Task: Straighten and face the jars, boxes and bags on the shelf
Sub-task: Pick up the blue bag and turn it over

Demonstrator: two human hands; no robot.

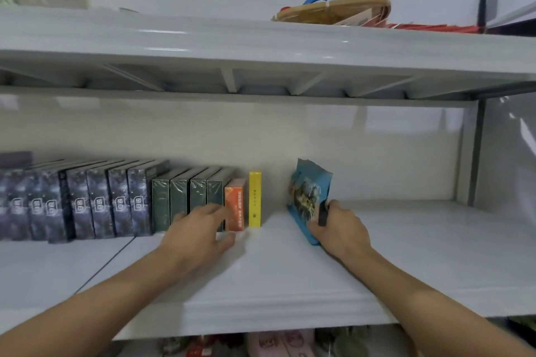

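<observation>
A white shelf (261,278) runs under both forearms, its front lip just below the wrists. Beyond the left hand (200,229) stand dark patterned boxes (87,202), then green boxes (185,200); its spread, relaxed fingers touch the green boxes and the orange box (235,205). A yellow box (255,197) stands just right of it. Bare shelf lies between the hands. The right hand (339,229) pinches an upright blue bag (309,194); open shelf continues rightward to the side wall (464,159).

Right hand (338,229) grips blue bag (309,197); left hand (200,229) touches boxes (185,200).
</observation>
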